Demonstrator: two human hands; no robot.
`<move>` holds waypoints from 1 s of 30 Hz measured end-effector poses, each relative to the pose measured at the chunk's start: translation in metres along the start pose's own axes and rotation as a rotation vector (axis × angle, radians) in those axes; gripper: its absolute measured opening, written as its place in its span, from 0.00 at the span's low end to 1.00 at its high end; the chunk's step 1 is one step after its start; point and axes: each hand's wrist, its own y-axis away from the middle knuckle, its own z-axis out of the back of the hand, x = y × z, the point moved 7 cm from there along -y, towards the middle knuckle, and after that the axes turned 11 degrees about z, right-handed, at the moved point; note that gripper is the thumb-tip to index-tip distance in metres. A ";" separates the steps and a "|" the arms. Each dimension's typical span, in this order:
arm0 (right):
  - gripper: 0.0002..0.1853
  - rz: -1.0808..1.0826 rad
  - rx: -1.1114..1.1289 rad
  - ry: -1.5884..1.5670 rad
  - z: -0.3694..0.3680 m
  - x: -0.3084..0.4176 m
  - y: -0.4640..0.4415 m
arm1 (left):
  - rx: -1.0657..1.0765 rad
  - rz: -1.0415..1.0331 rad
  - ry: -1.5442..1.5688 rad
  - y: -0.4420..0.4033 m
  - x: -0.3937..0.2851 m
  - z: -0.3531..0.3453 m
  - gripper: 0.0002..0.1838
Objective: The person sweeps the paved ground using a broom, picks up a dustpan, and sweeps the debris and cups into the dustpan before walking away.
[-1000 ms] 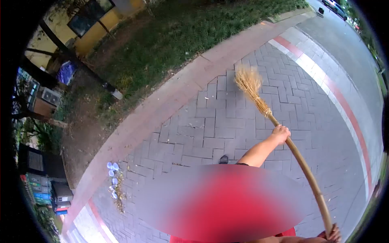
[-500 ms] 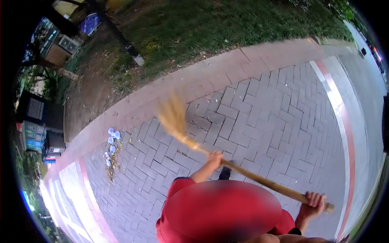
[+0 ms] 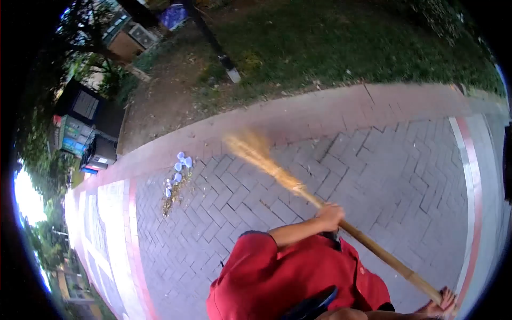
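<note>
A straw broom with a long wooden handle (image 3: 385, 257) reaches diagonally across the view. My left hand (image 3: 331, 216) is wrapped around the handle's lower part, not far from the binding. Near the handle's end, at the lower right, my right hand (image 3: 444, 303) grips it too. The bristles (image 3: 255, 151) are smeared by motion, over the paving close to the reddish border. To their left lies a pile of dry leaves (image 3: 173, 200) with several pale bluish pieces of litter (image 3: 178, 167) among them, apart from the bristles.
Grey herringbone paving (image 3: 224, 184) spreads around me. Beyond a reddish border strip (image 3: 320, 106) are grass and bare soil, with a dark pole (image 3: 216, 45) standing there. Dark bins (image 3: 101, 152) and a sign board are at the left. A kerb (image 3: 474, 181) runs along the right.
The view has shifted, so the surroundings sit farther right and the litter pile slightly higher. The broom's bristles have swung toward the pile, and my right hand is lower in view. Both hands keep their grip.
</note>
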 end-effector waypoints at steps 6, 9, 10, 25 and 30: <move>0.08 0.273 -0.026 -0.170 -0.100 0.005 0.042 | -0.350 -0.196 0.004 -0.147 -0.019 0.048 0.06; 0.07 0.264 0.017 -0.133 -0.148 -0.019 0.101 | -0.272 -0.146 0.001 -0.209 0.005 0.068 0.07; 0.09 0.241 0.049 -0.113 -0.162 -0.031 0.125 | -0.270 -0.134 0.038 -0.221 0.019 0.070 0.08; 0.18 -0.184 0.590 -0.170 -0.403 -0.191 0.416 | -0.269 0.449 0.022 0.058 0.439 0.107 0.09; 0.15 -0.431 0.708 -0.187 -0.438 -0.245 0.513 | -0.223 0.740 -0.047 0.197 0.539 0.107 0.13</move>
